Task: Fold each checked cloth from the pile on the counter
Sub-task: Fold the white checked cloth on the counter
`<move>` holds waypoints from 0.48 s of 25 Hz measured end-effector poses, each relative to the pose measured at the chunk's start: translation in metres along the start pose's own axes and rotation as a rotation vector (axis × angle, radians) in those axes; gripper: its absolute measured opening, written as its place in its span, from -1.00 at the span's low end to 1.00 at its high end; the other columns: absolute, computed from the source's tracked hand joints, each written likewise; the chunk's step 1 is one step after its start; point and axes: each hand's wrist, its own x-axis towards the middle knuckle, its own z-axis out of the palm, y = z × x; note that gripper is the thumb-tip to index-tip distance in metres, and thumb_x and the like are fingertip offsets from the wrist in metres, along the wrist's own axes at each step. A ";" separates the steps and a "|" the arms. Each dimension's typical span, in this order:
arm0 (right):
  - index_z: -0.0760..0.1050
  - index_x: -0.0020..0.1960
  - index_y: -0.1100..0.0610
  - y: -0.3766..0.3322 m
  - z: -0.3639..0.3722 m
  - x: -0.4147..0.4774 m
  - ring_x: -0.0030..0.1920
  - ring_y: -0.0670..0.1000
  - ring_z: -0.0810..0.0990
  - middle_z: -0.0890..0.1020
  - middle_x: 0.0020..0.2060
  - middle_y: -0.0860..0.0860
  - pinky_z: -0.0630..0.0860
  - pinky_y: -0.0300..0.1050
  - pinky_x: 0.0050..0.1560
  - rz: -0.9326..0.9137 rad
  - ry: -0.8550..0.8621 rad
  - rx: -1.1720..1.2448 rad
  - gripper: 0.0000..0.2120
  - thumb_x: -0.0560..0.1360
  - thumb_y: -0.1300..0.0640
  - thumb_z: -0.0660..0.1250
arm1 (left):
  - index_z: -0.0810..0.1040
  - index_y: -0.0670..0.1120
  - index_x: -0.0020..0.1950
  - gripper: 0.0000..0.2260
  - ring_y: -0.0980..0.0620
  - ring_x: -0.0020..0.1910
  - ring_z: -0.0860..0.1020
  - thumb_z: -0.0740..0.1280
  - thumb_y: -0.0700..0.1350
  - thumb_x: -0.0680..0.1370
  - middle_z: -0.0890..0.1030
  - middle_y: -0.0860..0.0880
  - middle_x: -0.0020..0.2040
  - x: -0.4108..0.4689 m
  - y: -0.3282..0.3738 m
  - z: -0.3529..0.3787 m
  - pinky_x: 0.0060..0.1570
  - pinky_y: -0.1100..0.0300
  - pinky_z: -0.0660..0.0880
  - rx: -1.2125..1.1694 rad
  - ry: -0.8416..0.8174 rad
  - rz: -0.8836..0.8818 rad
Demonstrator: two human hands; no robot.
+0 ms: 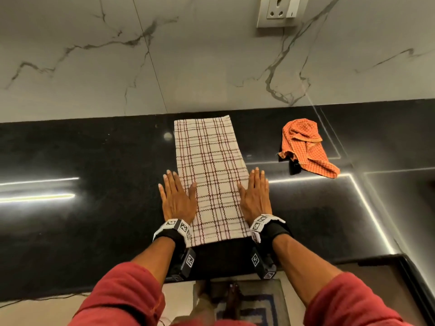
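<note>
A cream cloth with brown checks (pixel 209 165) lies flat as a long narrow strip on the black counter (pixel 94 220), running from the wall towards me. My left hand (pixel 177 197) lies flat with straight fingers on the strip's left edge near its front end. My right hand (pixel 255 195) lies flat the same way on the right edge. An orange checked cloth (pixel 306 147) sits crumpled on the counter to the right, apart from both hands.
A marble wall (pixel 141 55) with a socket (pixel 279 10) rises behind the counter. The counter's front edge runs just under my wrists; a floor mat (pixel 247 304) and a foot show below. Bright light reflections streak the counter left and right.
</note>
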 end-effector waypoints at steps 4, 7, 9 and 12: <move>0.08 0.54 0.23 -0.020 -0.016 0.016 0.54 0.18 0.11 0.17 0.53 0.19 0.08 0.14 0.53 0.010 0.080 0.011 -0.39 0.64 -0.12 0.06 | 0.06 -0.25 0.56 -0.30 -0.17 0.53 0.13 -0.05 0.26 0.62 0.14 -0.21 0.56 0.012 0.008 -0.016 0.49 -0.10 0.06 -0.010 0.048 -0.027; 0.29 0.35 0.20 -0.056 -0.035 0.053 0.30 0.15 0.41 0.44 0.30 0.15 0.34 0.11 0.30 0.117 0.130 0.112 -0.49 0.57 -0.11 0.25 | 0.27 -0.24 0.47 -0.36 -0.22 0.38 0.33 0.18 0.22 0.59 0.38 -0.21 0.41 0.048 0.019 -0.038 0.33 -0.15 0.27 -0.263 0.096 -0.211; 0.32 0.33 0.24 -0.069 -0.049 0.080 0.29 0.20 0.43 0.44 0.29 0.19 0.38 0.13 0.27 0.270 0.085 0.219 -0.45 0.54 -0.13 0.31 | 0.37 -0.23 0.41 -0.38 -0.25 0.35 0.38 0.26 0.21 0.55 0.43 -0.23 0.38 0.078 0.018 -0.052 0.28 -0.08 0.33 -0.486 -0.029 -0.388; 0.35 0.31 0.26 -0.069 -0.058 0.102 0.22 0.25 0.52 0.50 0.27 0.22 0.48 0.09 0.17 0.460 -0.068 0.407 -0.43 0.49 -0.09 0.39 | 0.52 -0.23 0.26 -0.40 -0.26 0.20 0.53 0.41 0.21 0.44 0.56 -0.24 0.24 0.105 0.006 -0.057 0.07 0.05 0.45 -0.626 -0.221 -0.544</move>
